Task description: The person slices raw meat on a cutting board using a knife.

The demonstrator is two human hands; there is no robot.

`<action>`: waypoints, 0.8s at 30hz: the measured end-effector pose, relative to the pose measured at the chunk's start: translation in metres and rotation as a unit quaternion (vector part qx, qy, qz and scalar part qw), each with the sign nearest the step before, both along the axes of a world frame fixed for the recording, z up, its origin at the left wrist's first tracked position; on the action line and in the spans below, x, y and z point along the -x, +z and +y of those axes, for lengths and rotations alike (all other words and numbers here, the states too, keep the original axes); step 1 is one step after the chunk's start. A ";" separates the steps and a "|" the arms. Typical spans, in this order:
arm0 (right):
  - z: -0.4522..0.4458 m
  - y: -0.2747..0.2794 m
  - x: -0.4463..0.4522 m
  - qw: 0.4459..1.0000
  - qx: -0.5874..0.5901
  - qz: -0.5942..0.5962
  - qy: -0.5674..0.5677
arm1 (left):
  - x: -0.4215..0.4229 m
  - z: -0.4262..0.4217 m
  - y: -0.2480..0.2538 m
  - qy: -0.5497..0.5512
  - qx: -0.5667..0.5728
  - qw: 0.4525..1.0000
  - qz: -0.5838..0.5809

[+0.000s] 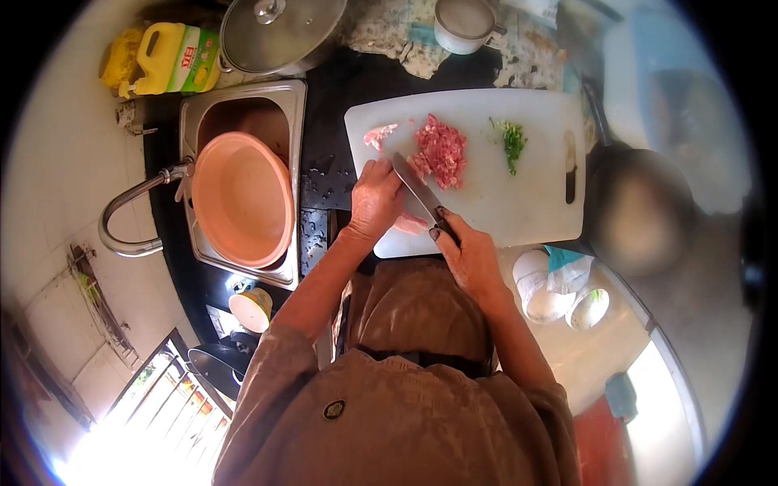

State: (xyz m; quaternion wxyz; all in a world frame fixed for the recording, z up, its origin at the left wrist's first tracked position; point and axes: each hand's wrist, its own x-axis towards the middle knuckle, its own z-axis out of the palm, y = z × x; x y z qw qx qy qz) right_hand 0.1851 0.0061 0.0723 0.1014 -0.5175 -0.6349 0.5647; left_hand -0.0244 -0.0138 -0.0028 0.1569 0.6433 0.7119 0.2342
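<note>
My right hand point(470, 255) is wrapped around the dark handle of a kitchen knife point(417, 190), its blade angled up and left across a white cutting board point(510, 215). Beside the blade, my left hand point(377, 198) is closed with curled fingers, pressing on raw meat mostly hidden beneath it. A strip of meat point(411, 223) shows between the hand and the knife. Chopped meat point(440, 151) lies in a pile just beyond the blade. Farther up the board is a small pale-pink piece of meat point(379, 136). Chopped green herbs point(510, 144) sit apart to the right.
Left of the board, an orange basin point(243, 200) rests in a steel sink point(296, 101) under a curved faucet point(121, 243). A lidded pot point(284, 36), a yellow oil jug point(170, 61) and a small white pot point(463, 24) stand behind. A wok point(640, 202) is at right.
</note>
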 end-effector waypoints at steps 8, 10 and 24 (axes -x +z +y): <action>0.012 -0.029 0.035 0.997 -0.080 0.022 0.006 | 0.001 0.002 -0.002 -0.007 -0.030 0.999 -0.034; 0.010 -0.030 0.029 0.996 -0.084 0.021 0.002 | 0.000 0.002 0.003 -0.011 -0.010 1.000 -0.023; -0.002 0.007 -0.008 0.997 0.076 -0.031 0.003 | 0.003 -0.002 -0.003 -0.002 -0.026 1.000 -0.013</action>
